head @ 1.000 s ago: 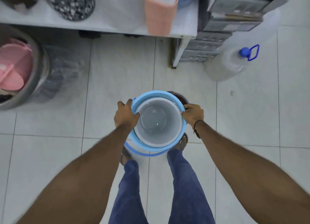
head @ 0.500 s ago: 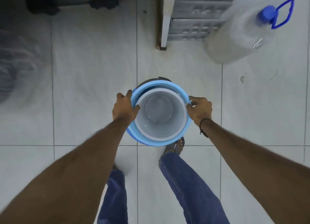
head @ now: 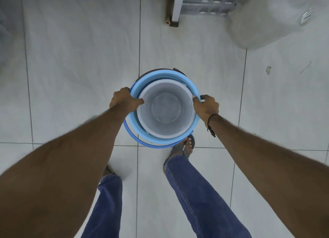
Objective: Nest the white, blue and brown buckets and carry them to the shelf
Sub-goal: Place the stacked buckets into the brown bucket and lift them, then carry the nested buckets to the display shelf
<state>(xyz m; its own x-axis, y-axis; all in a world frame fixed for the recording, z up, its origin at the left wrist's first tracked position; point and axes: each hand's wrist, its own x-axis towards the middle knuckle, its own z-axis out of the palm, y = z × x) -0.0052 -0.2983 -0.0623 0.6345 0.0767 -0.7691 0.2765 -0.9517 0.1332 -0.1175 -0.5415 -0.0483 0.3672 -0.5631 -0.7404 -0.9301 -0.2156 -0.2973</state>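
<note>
The white bucket (head: 166, 109) sits inside the blue bucket (head: 163, 79), and a thin dark sliver of the brown bucket (head: 179, 71) shows at the far rim, the rest hidden beneath. The blue handle (head: 131, 139) hangs down on the near side. My left hand (head: 122, 100) grips the stack's left rim, thumb over the edge. On the opposite rim my right hand (head: 205, 107) holds the same way. The stack is held above the tiled floor, in front of my legs.
A white table leg (head: 175, 6) stands on the floor ahead, with a grey perforated crate (head: 208, 4) behind it. A large clear water jug (head: 263, 20) lies at the upper right. My sandalled foot (head: 185, 148) is just under the buckets.
The view has moved forward and tilted down: the table top and pink basin have left the frame, and the table leg and water jug are closer. Both hands keep their grip on the stack.
</note>
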